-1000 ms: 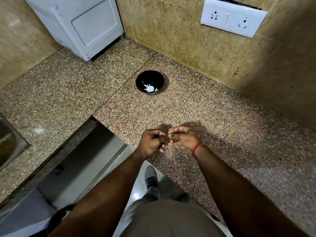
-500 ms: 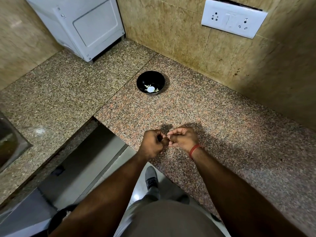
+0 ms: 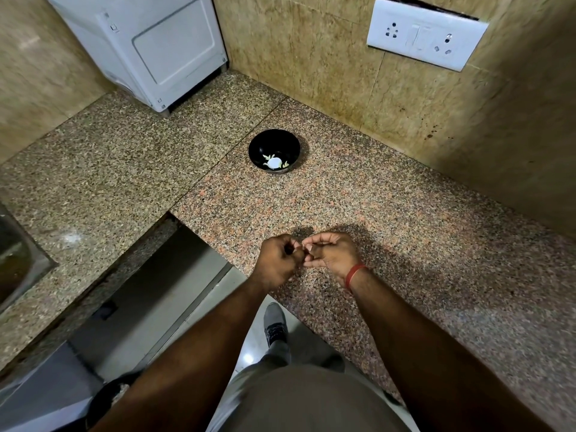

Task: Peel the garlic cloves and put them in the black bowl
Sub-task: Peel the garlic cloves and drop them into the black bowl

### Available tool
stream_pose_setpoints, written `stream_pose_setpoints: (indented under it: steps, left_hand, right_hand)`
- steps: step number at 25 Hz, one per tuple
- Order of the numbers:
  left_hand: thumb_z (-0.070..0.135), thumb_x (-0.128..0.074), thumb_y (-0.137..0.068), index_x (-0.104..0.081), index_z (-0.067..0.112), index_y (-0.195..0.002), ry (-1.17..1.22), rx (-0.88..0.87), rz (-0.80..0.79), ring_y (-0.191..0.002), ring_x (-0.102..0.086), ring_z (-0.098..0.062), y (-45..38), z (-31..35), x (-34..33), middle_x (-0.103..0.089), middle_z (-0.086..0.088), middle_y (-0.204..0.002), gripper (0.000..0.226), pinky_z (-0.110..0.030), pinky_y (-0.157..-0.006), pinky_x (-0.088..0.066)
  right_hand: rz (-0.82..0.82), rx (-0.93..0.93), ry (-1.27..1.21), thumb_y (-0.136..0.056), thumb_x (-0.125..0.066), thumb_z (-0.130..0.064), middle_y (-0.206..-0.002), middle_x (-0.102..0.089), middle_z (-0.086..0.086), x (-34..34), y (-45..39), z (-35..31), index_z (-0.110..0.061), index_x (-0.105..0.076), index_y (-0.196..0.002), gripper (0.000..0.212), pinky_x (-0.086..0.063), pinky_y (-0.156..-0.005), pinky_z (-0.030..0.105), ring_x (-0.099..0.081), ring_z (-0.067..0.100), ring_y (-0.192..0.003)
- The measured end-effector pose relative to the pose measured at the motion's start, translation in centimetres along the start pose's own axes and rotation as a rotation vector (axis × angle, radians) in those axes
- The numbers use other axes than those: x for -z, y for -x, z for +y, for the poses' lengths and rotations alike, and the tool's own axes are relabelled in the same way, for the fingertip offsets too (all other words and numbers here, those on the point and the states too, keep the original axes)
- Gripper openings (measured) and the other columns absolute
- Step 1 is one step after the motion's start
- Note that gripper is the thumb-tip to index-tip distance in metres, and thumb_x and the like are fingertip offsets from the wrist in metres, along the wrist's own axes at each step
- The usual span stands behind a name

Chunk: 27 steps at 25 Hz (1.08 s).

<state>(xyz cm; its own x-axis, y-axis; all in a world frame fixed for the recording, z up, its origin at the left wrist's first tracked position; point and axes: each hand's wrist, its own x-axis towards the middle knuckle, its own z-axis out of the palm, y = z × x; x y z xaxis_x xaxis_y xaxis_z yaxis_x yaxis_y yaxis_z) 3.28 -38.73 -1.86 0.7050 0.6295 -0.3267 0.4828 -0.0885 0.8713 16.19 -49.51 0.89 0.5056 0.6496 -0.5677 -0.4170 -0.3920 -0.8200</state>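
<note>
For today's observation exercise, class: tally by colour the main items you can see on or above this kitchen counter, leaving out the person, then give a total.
Black: 1, the bowl
White: 2, the appliance and the switch panel
Red: 1, the wristband
Total: 4

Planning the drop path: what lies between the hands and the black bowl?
In the head view, only bare granite counter separates the left hand and right hand from the black bowl.

Bare granite counter (image 3: pixel 358 207) between hands and black bowl (image 3: pixel 274 151); wall close behind bowl, white appliance (image 3: pixel 146 48) back-left.
</note>
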Motion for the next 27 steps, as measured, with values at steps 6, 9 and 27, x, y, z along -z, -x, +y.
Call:
stream_pose_setpoints:
  steps: [6,9,27]
  left_hand:
    - [0.005,-0.065,-0.098,-0.065,0.007,-0.089,0.116,0.001,-0.036,-0.042,-0.055,-0.011,-0.1,0.6,0.3,-0.066,-0.01,-0.07,0.009,-0.026,-0.044,-0.045]
    - [0.007,-0.065,-0.098,-0.066,0.007,-0.09,0.12,-0.007,-0.032,-0.043,-0.053,-0.01,-0.3,0.9,0.2,-0.067,-0.015,-0.072,0.008,-0.025,-0.044,-0.043]
    - [0.005,-0.064,-0.097,-0.074,0.003,-0.085,0.189,0.092,0.075,-0.052,-0.067,-0.028,-0.7,1.9,-0.4,-0.074,-0.016,-0.073,0.016,-0.041,-0.051,-0.06]
  right_hand:
    - [-0.075,0.032,-0.019,-0.083,-0.073,0.013,-0.098,-0.075,0.021,0.8,-0.1,-0.7,0.007,-0.071,-0.104,0.023,-0.065,-0.073,0.04,-0.072,0.031,-0.082]
    - [-0.049,0.056,-0.045,-0.083,-0.075,0.009,-0.094,-0.075,0.022,1.0,-0.5,-0.4,0.008,-0.072,-0.102,0.019,-0.064,-0.074,0.047,-0.07,0.031,-0.076]
    - [0.019,0.102,0.084,-0.087,-0.069,0.013,-0.096,-0.074,0.02,1.0,-0.2,-0.6,0.004,-0.072,-0.101,0.017,-0.064,-0.064,0.034,-0.07,0.024,-0.067]
